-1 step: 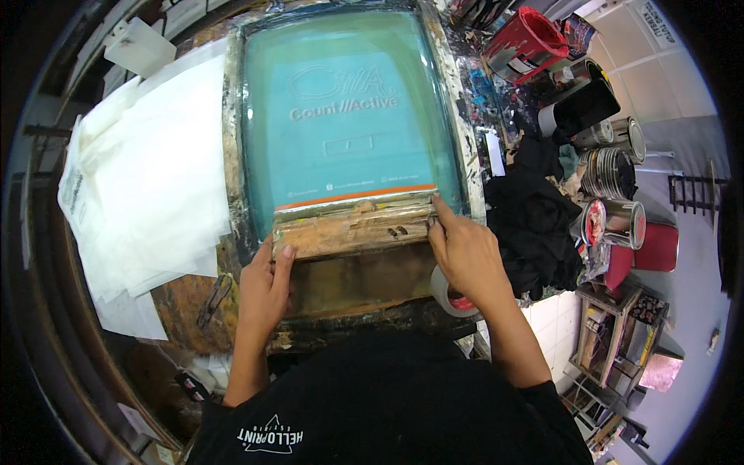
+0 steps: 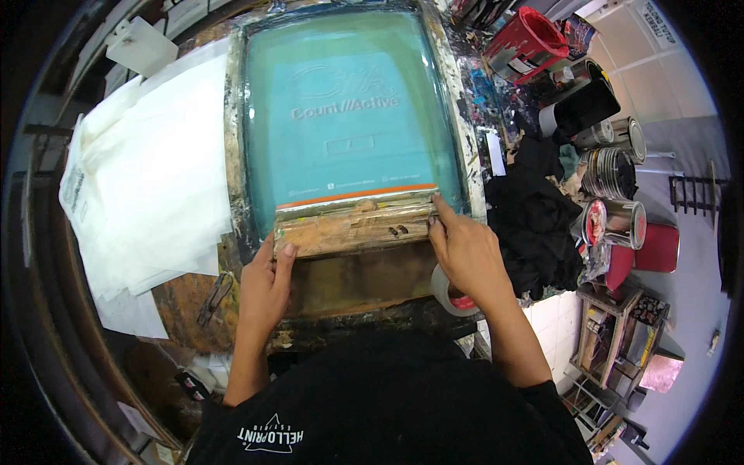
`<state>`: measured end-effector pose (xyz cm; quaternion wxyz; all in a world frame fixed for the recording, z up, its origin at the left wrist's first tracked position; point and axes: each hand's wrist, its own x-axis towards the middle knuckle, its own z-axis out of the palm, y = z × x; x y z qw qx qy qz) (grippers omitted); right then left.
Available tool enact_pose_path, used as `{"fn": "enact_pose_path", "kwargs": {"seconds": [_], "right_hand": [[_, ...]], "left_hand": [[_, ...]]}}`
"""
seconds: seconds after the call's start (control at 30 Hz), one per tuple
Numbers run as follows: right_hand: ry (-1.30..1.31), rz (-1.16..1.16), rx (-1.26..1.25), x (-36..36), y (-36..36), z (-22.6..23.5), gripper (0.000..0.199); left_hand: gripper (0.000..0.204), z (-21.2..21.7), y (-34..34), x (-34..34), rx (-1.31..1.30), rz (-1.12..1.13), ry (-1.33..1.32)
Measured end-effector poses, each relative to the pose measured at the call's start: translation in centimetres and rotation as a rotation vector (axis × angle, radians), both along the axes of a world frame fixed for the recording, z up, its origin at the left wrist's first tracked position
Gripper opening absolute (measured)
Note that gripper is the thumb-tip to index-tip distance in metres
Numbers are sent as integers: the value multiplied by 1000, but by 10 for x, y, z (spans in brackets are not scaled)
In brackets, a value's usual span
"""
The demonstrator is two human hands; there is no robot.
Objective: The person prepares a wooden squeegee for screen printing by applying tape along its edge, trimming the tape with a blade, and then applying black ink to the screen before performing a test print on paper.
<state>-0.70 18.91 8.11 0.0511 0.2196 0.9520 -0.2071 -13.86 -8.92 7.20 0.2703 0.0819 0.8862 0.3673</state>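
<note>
While squeegee (image 2: 329,235) is gripped by L hand (image 2: 265,285) + R hand (image 2: 470,256) nr front edge of screen (image 2: 287,163), pull judged ~done, lift-off pending.

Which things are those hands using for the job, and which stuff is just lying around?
Seems part of the job:
wooden squeegee, held at its ends by the left hand and right hand
teal screen beneath it

Probably just lying around:
red bucket
black cloth
round tape roll by the right wrist
stack of lids
</note>
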Motion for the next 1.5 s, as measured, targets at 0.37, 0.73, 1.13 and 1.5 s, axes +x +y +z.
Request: {"fn": "enact_pose_path", "kwargs": {"seconds": [0.37,0.73,1.13,1.5], "right_hand": [[-19,-40,-5,-3,-3,9,42],[18,22,26,-1,-1,2,42],[28,109,178,4,5,-5,43],[252,385,367,-4,-66,27,60]], "left_hand": [[69,-8,-4,-2,-10,-35,189],[62,-2,-7,-5,28,-100,192],[70,-10,-13,1,2,-133,255],[90,-5,-20,30,54,-119,304]]}}
